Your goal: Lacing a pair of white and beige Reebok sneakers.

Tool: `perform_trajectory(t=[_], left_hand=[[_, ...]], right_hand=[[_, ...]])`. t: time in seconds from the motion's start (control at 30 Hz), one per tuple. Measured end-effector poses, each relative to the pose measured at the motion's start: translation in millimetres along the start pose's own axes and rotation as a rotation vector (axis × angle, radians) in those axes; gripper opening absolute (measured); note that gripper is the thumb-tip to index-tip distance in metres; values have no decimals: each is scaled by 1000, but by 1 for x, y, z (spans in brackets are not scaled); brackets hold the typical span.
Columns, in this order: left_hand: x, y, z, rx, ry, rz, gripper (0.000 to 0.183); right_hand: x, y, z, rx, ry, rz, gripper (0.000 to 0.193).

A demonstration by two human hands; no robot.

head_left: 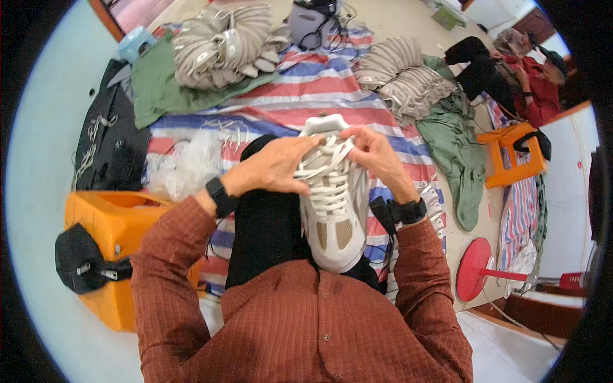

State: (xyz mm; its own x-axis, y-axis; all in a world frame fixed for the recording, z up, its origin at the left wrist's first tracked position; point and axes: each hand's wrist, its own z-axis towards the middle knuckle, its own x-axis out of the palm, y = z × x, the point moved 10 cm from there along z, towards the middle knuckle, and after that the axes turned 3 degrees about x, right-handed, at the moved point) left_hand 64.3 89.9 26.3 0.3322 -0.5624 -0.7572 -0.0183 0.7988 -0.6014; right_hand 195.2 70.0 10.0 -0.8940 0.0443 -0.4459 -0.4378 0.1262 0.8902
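Observation:
A white and beige sneaker [335, 239] rests on my lap, its toe toward me and its heel away. White shoelace [329, 203] crosses the tongue in several rows, with loose loops near the top. My left hand [278, 165] grips the sneaker from the left near its collar, thumb along the lacing; its fingertips are partly hidden. On the right side of the collar, my right hand [377, 156] has thumb and forefinger pinched together on the shoelace near the top eyelets.
Striped plastic sheeting [319, 80] covers the floor. Rings of beige shoe pieces [223, 48] lie far left, with another pile [405, 73] far right. An orange stool [128, 223] stands left, near clear plastic bags [191, 163]. Another person [539, 86] sits far right behind an orange stool [511, 153].

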Motion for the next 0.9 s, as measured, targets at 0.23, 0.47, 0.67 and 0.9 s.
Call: perform_trajectory(t=[0.23, 0.47, 0.67, 0.9], left_hand=[[3, -2, -6, -42, 59, 38, 92], [6, 0, 0, -85, 77, 55, 95], [2, 1, -2, -59, 54, 90, 93], [6, -5, -1, -2, 13, 90, 94]], right_hand=[[14, 3, -20, -106, 302, 336, 49], [-28, -92, -68, 156, -302, 330, 47], [48, -161, -123, 594, 31, 719, 43], [57, -135, -112, 350, 163, 1150, 59]])
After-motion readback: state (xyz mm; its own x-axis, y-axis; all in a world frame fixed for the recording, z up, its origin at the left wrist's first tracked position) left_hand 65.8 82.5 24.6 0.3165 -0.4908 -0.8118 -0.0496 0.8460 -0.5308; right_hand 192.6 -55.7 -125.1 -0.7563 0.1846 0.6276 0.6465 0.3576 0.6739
